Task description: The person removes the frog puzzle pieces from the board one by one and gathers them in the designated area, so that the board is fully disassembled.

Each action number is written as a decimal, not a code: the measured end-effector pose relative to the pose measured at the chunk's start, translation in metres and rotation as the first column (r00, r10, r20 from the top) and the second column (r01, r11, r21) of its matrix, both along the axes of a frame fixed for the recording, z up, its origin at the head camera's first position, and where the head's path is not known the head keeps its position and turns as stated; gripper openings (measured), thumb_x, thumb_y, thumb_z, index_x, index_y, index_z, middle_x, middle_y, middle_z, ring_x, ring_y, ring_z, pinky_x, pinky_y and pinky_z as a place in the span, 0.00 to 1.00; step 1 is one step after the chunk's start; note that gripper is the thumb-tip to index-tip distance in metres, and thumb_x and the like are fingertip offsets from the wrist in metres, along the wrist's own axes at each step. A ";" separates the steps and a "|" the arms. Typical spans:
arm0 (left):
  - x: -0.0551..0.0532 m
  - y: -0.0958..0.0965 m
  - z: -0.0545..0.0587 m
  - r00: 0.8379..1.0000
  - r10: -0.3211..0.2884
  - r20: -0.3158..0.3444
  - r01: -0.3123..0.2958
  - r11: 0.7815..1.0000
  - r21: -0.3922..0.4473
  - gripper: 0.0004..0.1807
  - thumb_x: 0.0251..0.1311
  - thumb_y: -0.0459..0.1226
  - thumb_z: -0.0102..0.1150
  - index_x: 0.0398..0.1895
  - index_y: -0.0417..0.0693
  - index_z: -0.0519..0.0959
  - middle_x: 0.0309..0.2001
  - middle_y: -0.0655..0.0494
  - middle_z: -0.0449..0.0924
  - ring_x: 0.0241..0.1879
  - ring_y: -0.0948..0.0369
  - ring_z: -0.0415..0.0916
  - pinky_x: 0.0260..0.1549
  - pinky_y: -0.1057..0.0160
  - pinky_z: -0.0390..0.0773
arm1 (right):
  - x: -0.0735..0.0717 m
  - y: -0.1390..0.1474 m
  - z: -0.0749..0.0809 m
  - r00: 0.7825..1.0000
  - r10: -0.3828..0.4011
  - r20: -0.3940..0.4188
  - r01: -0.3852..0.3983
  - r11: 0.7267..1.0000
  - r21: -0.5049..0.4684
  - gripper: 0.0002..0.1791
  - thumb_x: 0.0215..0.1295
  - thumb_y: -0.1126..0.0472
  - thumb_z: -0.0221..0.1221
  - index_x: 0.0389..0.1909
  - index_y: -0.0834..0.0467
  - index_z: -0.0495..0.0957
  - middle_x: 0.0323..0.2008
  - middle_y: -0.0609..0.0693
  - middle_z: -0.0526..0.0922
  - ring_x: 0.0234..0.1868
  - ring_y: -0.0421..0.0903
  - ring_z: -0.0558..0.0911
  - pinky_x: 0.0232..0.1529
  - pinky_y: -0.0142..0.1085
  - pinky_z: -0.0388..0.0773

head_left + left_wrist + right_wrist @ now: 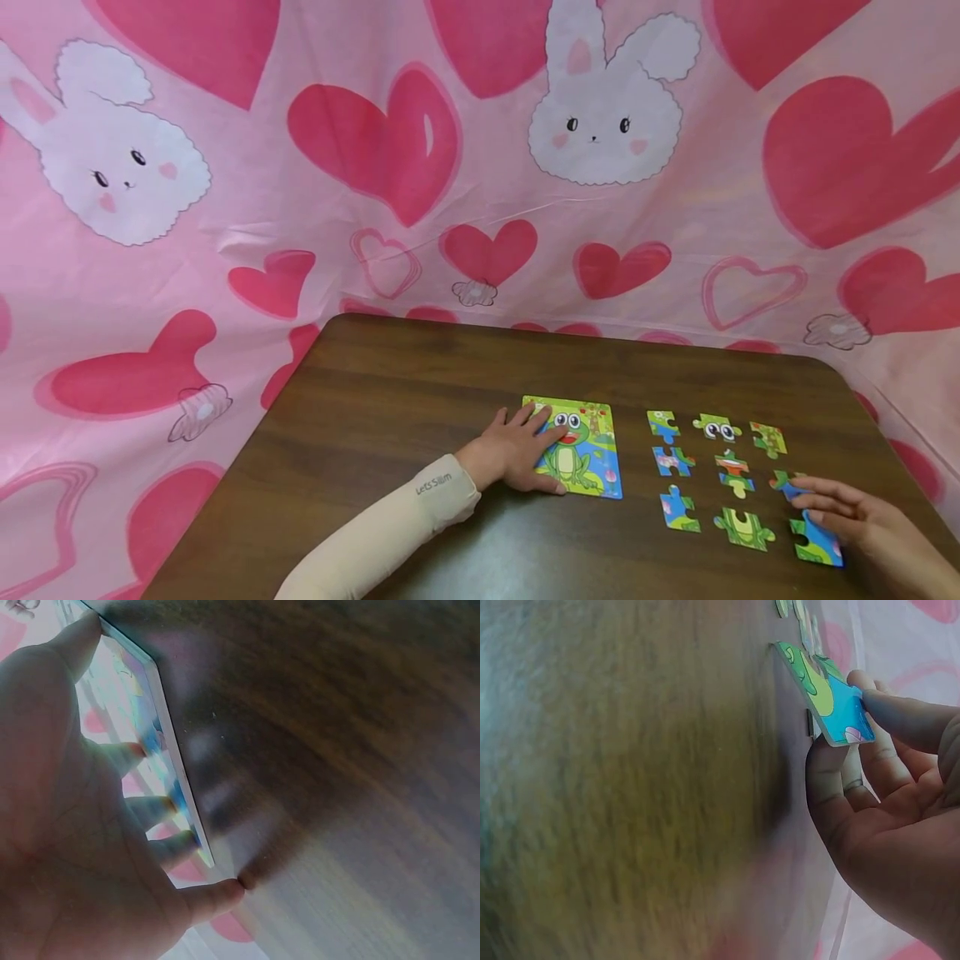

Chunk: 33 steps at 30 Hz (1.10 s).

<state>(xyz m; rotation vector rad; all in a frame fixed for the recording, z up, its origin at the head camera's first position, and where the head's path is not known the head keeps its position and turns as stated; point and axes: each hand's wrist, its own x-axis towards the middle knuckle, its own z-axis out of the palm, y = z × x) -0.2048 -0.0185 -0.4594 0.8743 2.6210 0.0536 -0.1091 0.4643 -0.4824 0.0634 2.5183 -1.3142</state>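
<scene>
My left hand rests spread on a square frog picture board. In the left wrist view the fingers of the left hand are straight, some over the board, and one fingertip touches the table beside its edge. At the right, my right hand pinches a blue and green corner puzzle piece between thumb and fingers. The right wrist view shows this puzzle piece tilted in the right hand. Another puzzle piece lies by the fingertips, partly hidden.
Several loose puzzle pieces lie in spaced rows right of the board, including one with eyes, a green one and a blue one. The brown wooden table meets a pink heart-and-rabbit cloth at the back.
</scene>
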 end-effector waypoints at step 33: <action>0.000 0.001 0.003 1.000 0.010 0.011 -0.010 1.000 -0.003 0.50 0.57 0.72 0.54 0.81 0.75 0.49 0.83 0.61 0.41 0.82 0.52 0.41 0.75 0.38 0.51 | 0.003 -0.007 0.008 0.992 0.006 -0.124 0.027 0.964 0.264 0.26 0.77 0.51 0.55 0.63 0.68 0.74 0.42 0.14 0.73 0.39 0.20 0.77 0.34 0.30 0.80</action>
